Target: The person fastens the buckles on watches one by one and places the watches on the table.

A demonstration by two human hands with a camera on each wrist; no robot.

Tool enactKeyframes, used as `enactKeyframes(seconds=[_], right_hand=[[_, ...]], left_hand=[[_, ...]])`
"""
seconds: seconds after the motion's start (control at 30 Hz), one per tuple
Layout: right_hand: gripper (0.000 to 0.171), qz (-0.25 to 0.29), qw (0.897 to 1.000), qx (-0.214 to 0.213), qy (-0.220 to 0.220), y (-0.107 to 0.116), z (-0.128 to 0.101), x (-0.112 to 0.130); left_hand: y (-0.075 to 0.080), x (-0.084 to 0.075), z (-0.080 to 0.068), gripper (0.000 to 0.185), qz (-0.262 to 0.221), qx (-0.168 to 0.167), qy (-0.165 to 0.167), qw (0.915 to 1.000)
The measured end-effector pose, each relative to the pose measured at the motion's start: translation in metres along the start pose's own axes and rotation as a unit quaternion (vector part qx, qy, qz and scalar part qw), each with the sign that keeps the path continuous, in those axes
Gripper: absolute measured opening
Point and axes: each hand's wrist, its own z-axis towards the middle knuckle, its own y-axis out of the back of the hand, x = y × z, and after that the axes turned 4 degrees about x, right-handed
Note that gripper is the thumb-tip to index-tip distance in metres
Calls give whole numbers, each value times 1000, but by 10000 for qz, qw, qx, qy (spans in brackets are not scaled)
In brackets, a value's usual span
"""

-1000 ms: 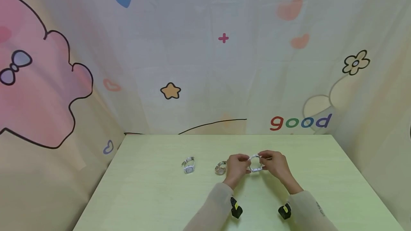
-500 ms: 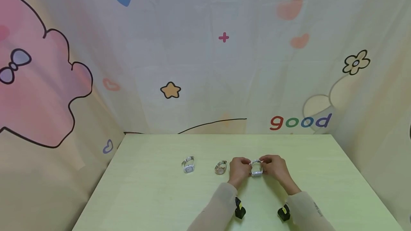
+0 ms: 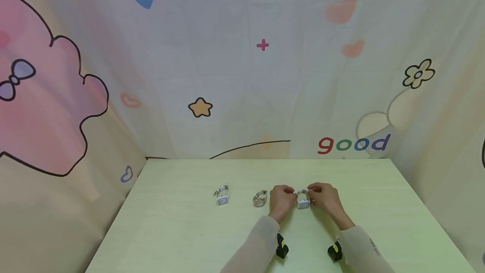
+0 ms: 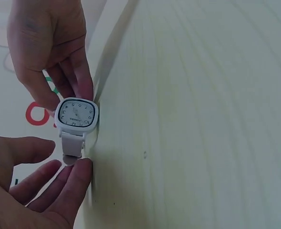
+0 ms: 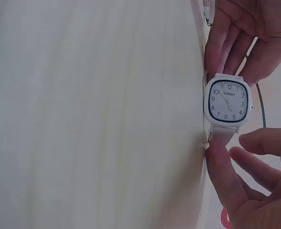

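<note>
Sleeves: I see both beige sleeves (image 3: 254,243) entering from the bottom centre of the head view, each with a small black wrist camera (image 3: 282,249) strapped on.
Left hand: my left hand (image 3: 281,200) sits just left of centre, low in the head view, fingers curled in toward the watch; in the left wrist view its fingertips (image 4: 78,172) touch the lower strap end.
Right hand: my right hand (image 3: 323,197) is just right of it, fingers bent around the other side; in the right wrist view its fingertips (image 5: 216,157) pinch the strap below the case.
White watch: the square white watch (image 3: 302,199) stands between the two hands, close together on either side of it, its edge on the bench (image 3: 182,231); the dial faces the wrist cameras.
Hold: both hands grip the strap, one at each side.
Neighbours: a small round-faced watch (image 3: 259,198) stands just left of the left hand; a second white watch (image 3: 222,195) stands further left, well apart.
Backdrop: a cartoon-printed cloth (image 3: 242,62) with a star, hearts and the word "good" fills the upper frame.
</note>
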Motion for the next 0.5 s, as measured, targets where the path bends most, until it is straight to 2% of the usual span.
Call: enactKeyframes(seconds=[0.2, 0.5], right_hand=[[27, -62, 10000, -7, 61, 4, -5, 5], [29, 78, 9982, -224, 556, 7, -10, 20]], left_hand=[[10, -5, -6, 15, -32, 191, -153, 9997], [31, -27, -17, 15, -287, 365, -618, 9970]])
